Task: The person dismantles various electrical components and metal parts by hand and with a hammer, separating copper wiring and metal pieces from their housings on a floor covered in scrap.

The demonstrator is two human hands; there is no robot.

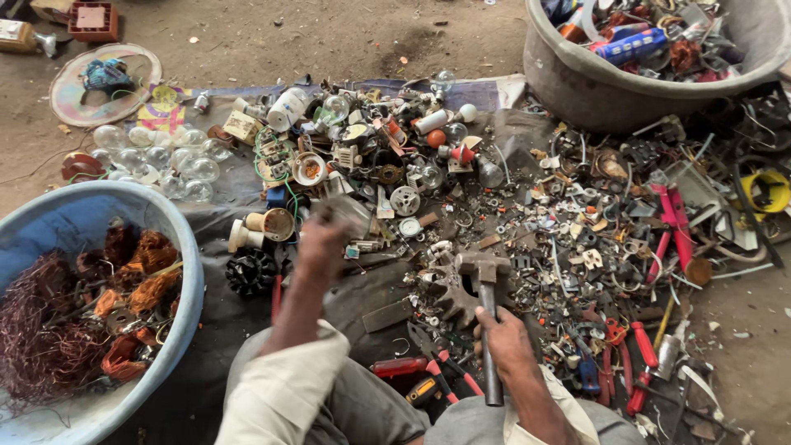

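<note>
Gripping the dark handle of a hammer [487, 305], the right hand [503, 338] has its fingers clamped around the shaft about midway along, with the heavy metal head resting low over the dark sheet [371, 297] spread on the ground, just beside a toothed grey metal piece [449, 292]. The left hand [321, 247] is raised ahead of the left knee and is blurred; it seems to close on a pale, glassy object [350, 216], but whether the fingers are truly shut on it cannot be told. Between the two hands the sheet shows a fairly bare patch, and beyond it lies a dense scatter of small scrap: white sockets, switches, bulb bases, screws and plastic fragments. Clear glass bulbs [177, 161] sit in a cluster at the far left of the sheet. A blue tub [177, 239] on the person's left holds tangled copper wire and coils, and a grey tub [593, 91] at the upper right is filled with mixed scrap. Red-handled pliers [671, 227] lie to the right, and red-handled screwdrivers [643, 363] lie near the right knee.
</note>
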